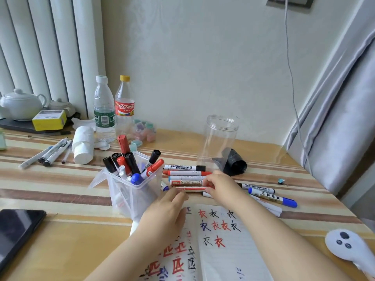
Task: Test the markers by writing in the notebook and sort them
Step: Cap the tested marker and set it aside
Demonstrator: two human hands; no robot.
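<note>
Striped in tan, brown and cream, the table [60,191] carried everything we worked with. We had our left hand [166,211] reached forward over the open notebook [227,246], its fingers curled around the near end of a red marker [192,189]. Our right hand [221,185] met that same marker from the other side, fingers bent over its far end, so both hands held it just beyond the notebook's top edge. How tightly each hand pinched we could not tell, since the fingertips hid the contact.

That marker lay nearest us in a row of markers [186,175] set side by side: a black-capped one farthest away, then a red one, a pale one, and one labelled in red. Just left of the row stood a clear plastic container [129,189] crowded with upright markers, black, red and blue caps showing. To the right of our right hand lay a blue marker [273,197] and a black-printed one beside it, well apart from the row.

On the notebook's pages we saw characters written in red, black and blue. Behind the row stood a clear jar [219,138] with a dark roll [233,162] beside it. Farther left were two plastic bottles [113,108], a white teapot [20,104], a yellow box [49,119] and several pens [46,154]. A dark phone [18,230] lay at the near left.
</note>
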